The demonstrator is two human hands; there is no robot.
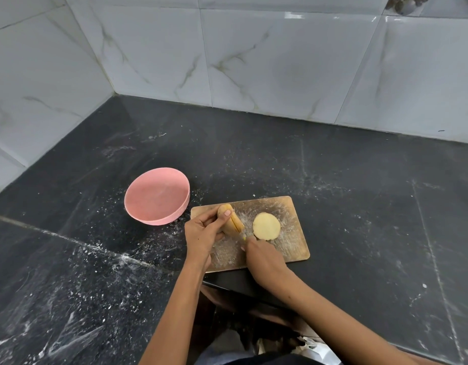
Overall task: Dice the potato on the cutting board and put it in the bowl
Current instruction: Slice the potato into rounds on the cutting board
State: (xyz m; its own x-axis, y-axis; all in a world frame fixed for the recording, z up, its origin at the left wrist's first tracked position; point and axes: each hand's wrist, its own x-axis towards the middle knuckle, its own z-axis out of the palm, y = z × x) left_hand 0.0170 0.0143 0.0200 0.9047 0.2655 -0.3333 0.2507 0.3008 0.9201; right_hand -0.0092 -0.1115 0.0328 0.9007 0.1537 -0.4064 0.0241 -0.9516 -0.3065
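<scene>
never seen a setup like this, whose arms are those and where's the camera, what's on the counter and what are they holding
There is no machine here. The arms belong to a person, and the single picture comes from a wide-angle camera worn on their head, looking forward and down, which is why the tiled walls seem to bend.

On the dark stone counter lies a wooden cutting board, dusted with pale residue. To its left stands a pink bowl, with nothing in it yet.

The left hand grips a piece of potato standing on the board, which already shows a slit cut into it. A second piece, a round slice, lies flat to its right.

The right hand is curled around a knife. Only a small yellowish bit of it shows beside the potato, so I cannot describe the blade.
</scene>
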